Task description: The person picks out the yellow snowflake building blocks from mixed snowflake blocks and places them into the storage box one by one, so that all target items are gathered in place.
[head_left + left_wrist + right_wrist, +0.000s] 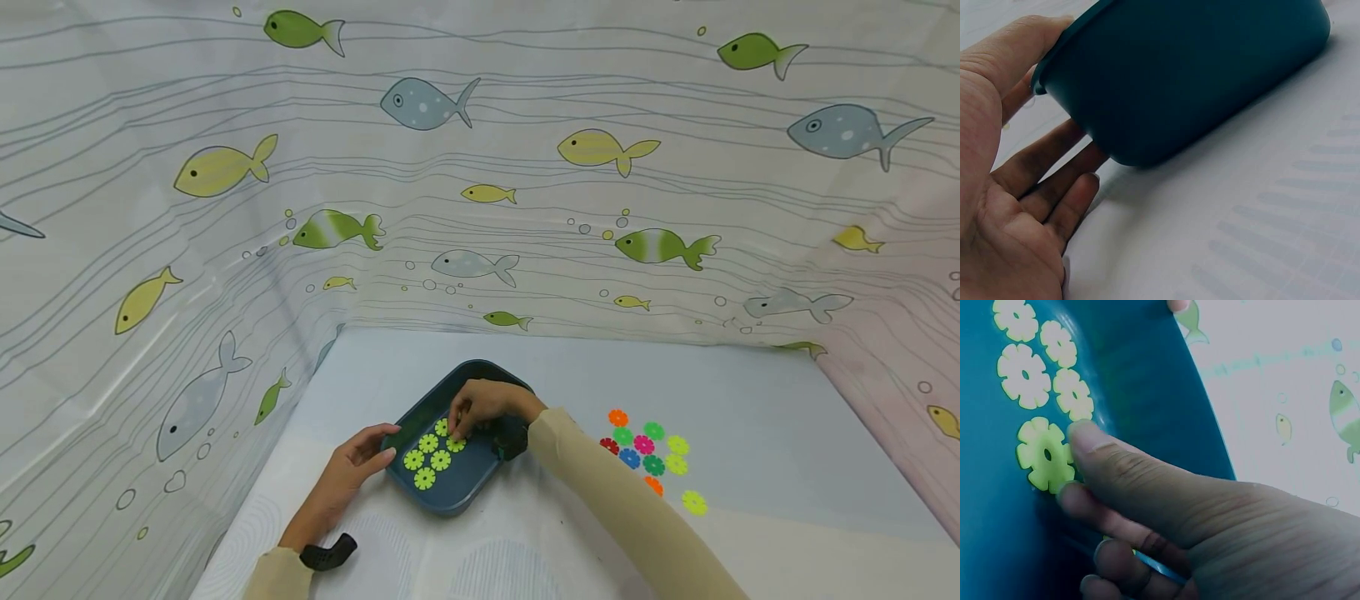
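A dark blue plastic basin (442,496) stands on the table, with several yellow-green notched discs (424,477) flat on its floor. My left hand (348,467) holds the basin's left end; in the left wrist view the thumb lies at the rim and the other fingers reach along the outer wall. Inside the basin, my right hand (487,404) pinches the edge of a yellow-green notched disc (1046,455) between thumb and forefinger. Other right fingers curl below, and a sliver of yellow-green shows by them, mostly hidden.
Right of the basin lies a loose group of notched discs, among them orange (618,417), green (654,431), pink (643,444), blue (629,458) and yellow-green (694,502) ones. The right forearm partly covers the group. Fish-printed sheets (420,225) wall the table.
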Motion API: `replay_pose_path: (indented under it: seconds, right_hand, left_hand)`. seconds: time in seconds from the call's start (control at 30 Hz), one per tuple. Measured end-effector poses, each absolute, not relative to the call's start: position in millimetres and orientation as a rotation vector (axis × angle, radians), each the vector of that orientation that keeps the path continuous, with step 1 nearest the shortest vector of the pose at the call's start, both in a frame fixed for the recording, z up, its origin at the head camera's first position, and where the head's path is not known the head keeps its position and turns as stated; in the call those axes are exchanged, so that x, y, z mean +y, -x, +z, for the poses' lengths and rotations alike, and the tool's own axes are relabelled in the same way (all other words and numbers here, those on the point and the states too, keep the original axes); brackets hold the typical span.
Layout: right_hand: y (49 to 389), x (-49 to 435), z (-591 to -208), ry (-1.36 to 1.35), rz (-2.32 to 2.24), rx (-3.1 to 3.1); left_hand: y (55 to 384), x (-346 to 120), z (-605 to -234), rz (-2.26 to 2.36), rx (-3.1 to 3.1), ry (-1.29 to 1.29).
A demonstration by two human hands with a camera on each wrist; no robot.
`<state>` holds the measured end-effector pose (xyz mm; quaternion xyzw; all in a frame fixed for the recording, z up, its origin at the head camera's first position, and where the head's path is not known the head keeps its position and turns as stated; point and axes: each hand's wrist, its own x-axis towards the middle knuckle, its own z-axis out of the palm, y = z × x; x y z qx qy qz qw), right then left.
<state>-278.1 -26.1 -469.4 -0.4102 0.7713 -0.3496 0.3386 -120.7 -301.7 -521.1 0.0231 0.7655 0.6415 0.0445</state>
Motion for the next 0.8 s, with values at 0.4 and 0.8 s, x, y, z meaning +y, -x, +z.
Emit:
replay_pose_path:
  seconds: [0.4,0.8]
  right_hand:
    - [277.8,-17.1,-453.6,1.091,-1.027,2.098]
    - [270.7,18.9,-438.4,1.073,-1.118,2.159]
  left_hand:
    - [119.8,-302.9,-520.4,1.958,2.331,-0.048]
    - [116.6,-301.0,-517.5,1.951,2.342,-0.060]
